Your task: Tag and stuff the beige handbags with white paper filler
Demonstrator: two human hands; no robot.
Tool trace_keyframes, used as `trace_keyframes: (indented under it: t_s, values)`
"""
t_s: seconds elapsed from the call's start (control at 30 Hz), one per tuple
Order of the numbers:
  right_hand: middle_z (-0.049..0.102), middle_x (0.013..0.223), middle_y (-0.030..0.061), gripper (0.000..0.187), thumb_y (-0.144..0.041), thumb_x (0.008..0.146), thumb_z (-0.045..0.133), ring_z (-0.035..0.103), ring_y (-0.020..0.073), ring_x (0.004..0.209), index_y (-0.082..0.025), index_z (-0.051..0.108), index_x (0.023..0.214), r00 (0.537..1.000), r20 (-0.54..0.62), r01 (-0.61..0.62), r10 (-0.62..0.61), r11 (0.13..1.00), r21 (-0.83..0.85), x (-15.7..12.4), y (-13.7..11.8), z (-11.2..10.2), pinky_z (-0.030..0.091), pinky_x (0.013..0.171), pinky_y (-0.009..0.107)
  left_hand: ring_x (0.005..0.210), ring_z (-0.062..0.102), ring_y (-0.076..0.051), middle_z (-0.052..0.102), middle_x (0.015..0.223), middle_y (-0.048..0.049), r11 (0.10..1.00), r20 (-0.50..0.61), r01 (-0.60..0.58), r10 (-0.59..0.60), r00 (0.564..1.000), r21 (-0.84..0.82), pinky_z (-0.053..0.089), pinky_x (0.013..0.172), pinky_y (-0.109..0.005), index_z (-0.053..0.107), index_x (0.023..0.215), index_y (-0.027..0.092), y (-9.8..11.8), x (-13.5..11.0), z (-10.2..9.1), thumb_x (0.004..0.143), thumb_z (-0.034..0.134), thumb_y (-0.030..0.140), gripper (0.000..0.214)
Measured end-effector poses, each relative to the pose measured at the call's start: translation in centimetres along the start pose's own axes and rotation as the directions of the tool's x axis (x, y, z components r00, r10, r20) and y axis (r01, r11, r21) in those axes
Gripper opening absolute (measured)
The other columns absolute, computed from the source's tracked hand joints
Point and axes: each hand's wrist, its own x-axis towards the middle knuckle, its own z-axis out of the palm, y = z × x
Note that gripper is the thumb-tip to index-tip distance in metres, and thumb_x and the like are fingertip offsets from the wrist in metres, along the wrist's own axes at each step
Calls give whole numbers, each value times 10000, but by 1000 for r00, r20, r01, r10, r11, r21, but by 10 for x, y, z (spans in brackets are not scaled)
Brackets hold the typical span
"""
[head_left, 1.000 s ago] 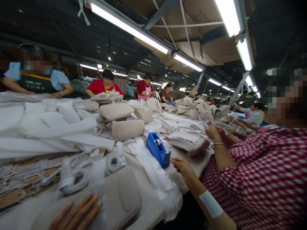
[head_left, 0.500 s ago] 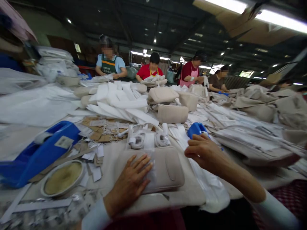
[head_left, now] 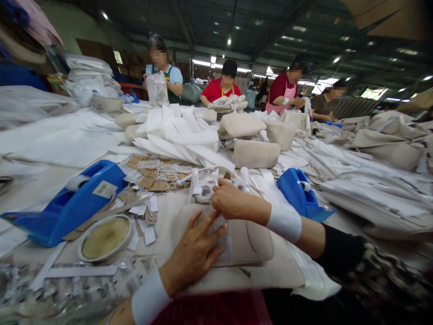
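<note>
A beige purse [head_left: 253,246] lies flat on the table [head_left: 37,189], partly covered by clear plastic [head_left: 219,234]. The left hand [head_left: 192,255] presses on it, open with fingers spread; the curled right hand [head_left: 233,201] sits at the plastic's top edge, though any pinch cannot be told. A blue tape dispenser [head_left: 299,194] stands just beyond the right wrist.

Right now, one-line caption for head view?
Head view: left hand on a beige padded pouch, right hand at its top edge, blue tape dispenser beside.

Left arm [head_left: 117,317] wearing white cuff [head_left: 150,298] and thin bangle [head_left: 108,321]; right arm [head_left: 311,237] wearing white cuff [head_left: 284,222], black patterned sleeve [head_left: 352,253]; red garment [head_left: 209,309] showing below.
</note>
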Motion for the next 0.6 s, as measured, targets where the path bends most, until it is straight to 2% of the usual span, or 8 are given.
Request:
trace_keyframes:
  t_s: [0.13, 0.27, 0.43, 0.53, 0.6]
  values:
    - [658, 671, 102, 176, -179, 832, 566, 565, 242, 755, -120, 727, 794, 999, -32, -7, 7, 1000, -13, -1, -3, 2, 295, 851, 415, 1438, 275, -270, 412, 1509, -90, 1000, 53, -17, 18, 998, -23, 137, 1181, -570, 449, 1399, 237, 1, 2, -3, 924, 509, 228, 479]
    - [672, 726, 98, 211, -126, 854, 523, 569, 268, 849, -130, 730, 816, 991, -114, -68, 64, 997, -36, -2, -12, 5, 252, 996, 461, 1431, 283, -262, 478, 1465, -55, 999, 80, -21, 23, 997, -35, 87, 1181, -563, 467, 1378, 242, 2, 4, -4, 934, 493, 230, 445]
    - [671, 690, 90, 221, -66, 814, 550, 563, 290, 876, -154, 733, 724, 978, -71, -199, 198, 980, -9, 0, -24, 10, 153, 1100, 492, 1389, 357, -273, 519, 1427, -83, 998, 56, -25, 28, 998, -52, 92, 1177, -558, 477, 1380, 239, 2, 4, -4, 936, 488, 236, 445]
    - [676, 715, 99, 199, -68, 809, 565, 548, 304, 929, -150, 732, 737, 963, -160, -228, 219, 973, -41, -1, -18, 15, 108, 1120, 487, 1405, 338, -275, 503, 1443, -81, 999, 72, -30, 32, 997, -26, 100, 1178, -561, 452, 1402, 239, 1, 4, -2, 931, 488, 226, 473]
    - [686, 766, 105, 116, -117, 810, 614, 527, 313, 985, -141, 726, 793, 951, -227, -227, 209, 972, -58, -2, -6, 18, 105, 1113, 488, 1422, 313, -277, 484, 1461, -77, 999, 75, -39, 40, 996, -4, 105, 1176, -567, 438, 1411, 241, 0, 4, -1, 931, 484, 217, 483]
